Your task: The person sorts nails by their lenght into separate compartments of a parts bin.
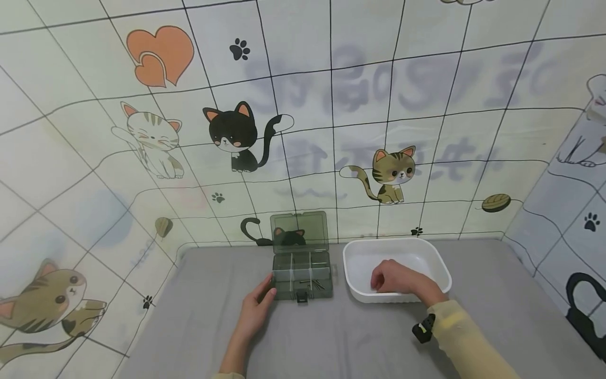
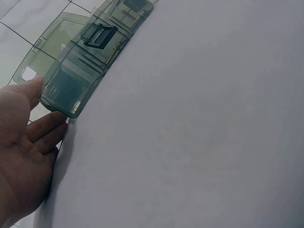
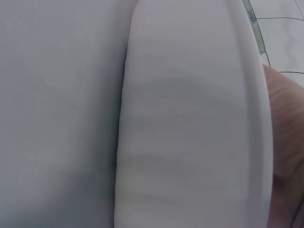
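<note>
A green see-through compartment box [image 1: 303,289] stands on the grey cloth with its lid [image 1: 300,231] raised. Several small screws [image 1: 316,285] lie in its front right part, and a black latch [image 2: 100,36] hangs at the front. My left hand [image 1: 255,310] holds the box by its left end; in the left wrist view the thumb [image 2: 32,90] and fingers [image 2: 47,130] touch its edges. My right hand [image 1: 395,276] reaches into a white plastic basin [image 1: 351,273], fingers bent downward. Its fingertips are hidden, so whether they pinch anything does not show.
Grey cloth [image 1: 203,295] covers the table. Behind and at both sides hangs a white checked sheet [image 1: 312,142] printed with cats. A black curved shape [image 1: 584,316] shows at the right edge. The basin wall [image 3: 194,118] fills much of the right wrist view.
</note>
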A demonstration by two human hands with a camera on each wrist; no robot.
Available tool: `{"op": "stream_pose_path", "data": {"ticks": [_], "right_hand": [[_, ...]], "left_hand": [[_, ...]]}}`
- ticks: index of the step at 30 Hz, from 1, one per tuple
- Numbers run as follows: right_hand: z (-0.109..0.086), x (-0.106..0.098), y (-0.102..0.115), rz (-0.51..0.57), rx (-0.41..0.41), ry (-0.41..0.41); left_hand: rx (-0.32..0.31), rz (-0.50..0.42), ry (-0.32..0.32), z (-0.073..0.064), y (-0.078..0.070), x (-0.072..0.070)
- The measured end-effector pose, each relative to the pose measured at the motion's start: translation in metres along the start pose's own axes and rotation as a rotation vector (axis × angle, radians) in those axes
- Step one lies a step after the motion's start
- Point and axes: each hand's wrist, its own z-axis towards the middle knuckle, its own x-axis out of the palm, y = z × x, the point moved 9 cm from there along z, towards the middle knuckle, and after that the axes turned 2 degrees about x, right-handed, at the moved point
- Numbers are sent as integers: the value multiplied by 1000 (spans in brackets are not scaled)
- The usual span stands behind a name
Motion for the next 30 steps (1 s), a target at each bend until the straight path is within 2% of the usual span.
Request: {"op": "stream_pose_path", "data": {"ticks": [19, 30], "right_hand": [[2, 3, -3, -64, 19, 34], [1, 1, -6, -61, 28, 4]], "left_hand": [[-17, 2, 2, 0, 1, -1], [-14, -1, -6, 1, 0, -1]]}}
